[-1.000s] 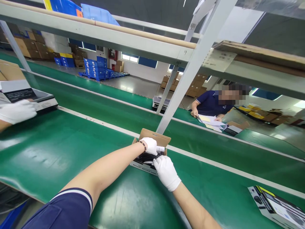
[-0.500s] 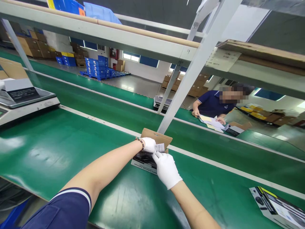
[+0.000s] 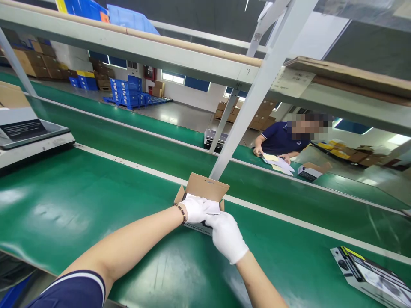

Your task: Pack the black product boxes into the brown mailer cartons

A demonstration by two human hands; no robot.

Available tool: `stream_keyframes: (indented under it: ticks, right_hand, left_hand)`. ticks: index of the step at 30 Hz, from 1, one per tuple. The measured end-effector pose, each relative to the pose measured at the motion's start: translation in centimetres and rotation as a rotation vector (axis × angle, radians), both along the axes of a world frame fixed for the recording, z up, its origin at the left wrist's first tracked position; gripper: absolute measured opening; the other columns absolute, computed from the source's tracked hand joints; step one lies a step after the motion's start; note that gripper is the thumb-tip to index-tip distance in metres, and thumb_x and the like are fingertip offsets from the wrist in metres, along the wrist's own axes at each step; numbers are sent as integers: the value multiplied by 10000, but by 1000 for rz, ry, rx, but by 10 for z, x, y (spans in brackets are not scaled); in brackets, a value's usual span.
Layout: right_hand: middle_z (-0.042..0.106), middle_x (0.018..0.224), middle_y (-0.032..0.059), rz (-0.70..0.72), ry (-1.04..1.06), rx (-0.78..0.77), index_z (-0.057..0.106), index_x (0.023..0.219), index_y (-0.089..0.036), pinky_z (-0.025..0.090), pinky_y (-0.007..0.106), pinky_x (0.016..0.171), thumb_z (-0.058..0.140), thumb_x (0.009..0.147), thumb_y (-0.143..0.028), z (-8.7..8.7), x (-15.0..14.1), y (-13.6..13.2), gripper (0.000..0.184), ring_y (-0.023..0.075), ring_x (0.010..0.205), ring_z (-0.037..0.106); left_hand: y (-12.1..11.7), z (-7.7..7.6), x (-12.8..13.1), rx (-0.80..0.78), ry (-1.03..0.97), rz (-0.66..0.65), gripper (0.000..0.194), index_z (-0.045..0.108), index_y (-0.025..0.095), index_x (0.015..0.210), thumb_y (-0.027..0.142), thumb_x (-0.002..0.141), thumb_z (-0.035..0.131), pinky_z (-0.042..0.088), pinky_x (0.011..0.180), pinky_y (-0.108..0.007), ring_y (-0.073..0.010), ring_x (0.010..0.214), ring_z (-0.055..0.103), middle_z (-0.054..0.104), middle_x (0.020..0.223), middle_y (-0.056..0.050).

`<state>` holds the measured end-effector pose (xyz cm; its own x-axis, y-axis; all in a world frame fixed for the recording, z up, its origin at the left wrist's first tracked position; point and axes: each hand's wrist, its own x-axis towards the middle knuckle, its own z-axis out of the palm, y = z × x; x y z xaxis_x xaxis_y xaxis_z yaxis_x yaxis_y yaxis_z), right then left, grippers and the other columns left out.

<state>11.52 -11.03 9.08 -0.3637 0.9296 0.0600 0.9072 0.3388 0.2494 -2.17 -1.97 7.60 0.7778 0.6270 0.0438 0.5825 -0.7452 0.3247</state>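
Left hand: the gloved left hand (image 3: 196, 209) reaches into the open carton, its fingers close together against a white paper (image 3: 212, 207); whether they pinch it, I cannot tell.
Right hand: the gloved right hand (image 3: 226, 235) is at the carton's near right side, fingers bent narrow beside the left fingertips; their grip is hidden.
Carton: the open carton (image 3: 197, 229) lies under both hands' fingers, its raised brown flap (image 3: 207, 188) just beyond them (the gloves cover much of the printing).
Belt: the green surface (image 3: 154, 265) spreads around the fingers; a pale rail (image 3: 276, 214) crosses beyond them.
Post: a slanted white post (image 3: 247, 111) rises behind the flap, partly blocking the view past the fingers.
Left of the fingers: well apart, a scale (image 3: 54, 139) bears another open box (image 3: 24, 122).
Right of the fingers: a printed box (image 3: 369, 273), well apart and nearer the viewer.
Across: a person (image 3: 282, 139) handles papers (image 3: 278, 162).
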Motion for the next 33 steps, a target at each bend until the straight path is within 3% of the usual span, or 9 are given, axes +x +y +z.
stream_keyframes:
  ticks: [4,10,13,16,19,24,28,31,33]
  right_hand:
    - [717,903,55,48,237,458,709,923,-192,405,398,989,386,837,-53,-4,23,-8,362,190,873,622]
    - [706,917,91,-16,-102,136,692,879,-174,210,548,1101,481,874,-142,-6,14,11,214,284,1135,524]
    - [703,915,142,-57,-257,79,698,898,-137,186,567,1101,444,855,-80,1,6,22,264,312,1157,507]
    - [682,992,177,-91,-303,28,675,1035,-100,215,531,1095,420,870,-88,9,-6,32,303,300,1074,556]
    - [666,1044,180,-159,-277,-123,623,1153,-95,378,455,977,425,907,-178,13,-17,42,327,279,1001,607]
    - [655,1082,199,-255,-230,-177,561,1242,-92,478,368,710,440,921,-265,5,-18,48,384,283,904,658]
    - [647,1111,208,-245,-203,-171,484,1333,-70,485,386,728,475,911,-276,-2,-15,48,470,290,905,658]
    - [649,1121,199,-211,-175,-137,526,1304,-93,485,420,798,535,863,-239,-2,-16,47,464,307,984,632]
    - [649,1138,189,-176,-168,-98,588,1239,-121,434,487,935,580,825,-237,-1,-12,42,430,329,1086,584]
  left_hand:
    - [-7,-15,4,85,-69,45,597,447,176,1356,568,915,358,362,1012,-478,-322,1164,524,544,1292,-169]
    - [-14,-17,1,229,-139,148,427,525,167,1303,303,905,451,166,1145,-568,-350,1364,344,431,1452,-154]
    - [-9,-26,-16,299,-460,447,429,501,213,1328,334,925,415,60,1200,-523,-297,1447,210,376,1506,-95]
    - [-1,-50,-31,4,-847,754,650,223,144,1485,451,934,381,200,1201,-448,-249,1459,203,249,1561,-135]
    - [-1,-81,-29,-354,-1006,623,687,86,142,1512,458,949,321,345,1146,-361,-204,1421,309,276,1553,-121]
    - [-18,-110,-11,-334,-849,616,577,172,196,1499,321,945,267,328,1158,-368,-201,1421,309,300,1549,-74]
    - [-19,-79,-16,-35,-707,339,488,335,176,1408,270,946,212,336,1139,-388,-212,1373,364,461,1417,-112]
    - [-12,-42,-17,150,-500,-9,362,541,181,1133,425,926,372,428,999,-404,-258,1138,518,587,1140,-102]
    - [-10,-28,-11,188,-399,-102,382,563,181,1031,517,865,485,442,926,-391,-251,1000,549,595,1030,-81]
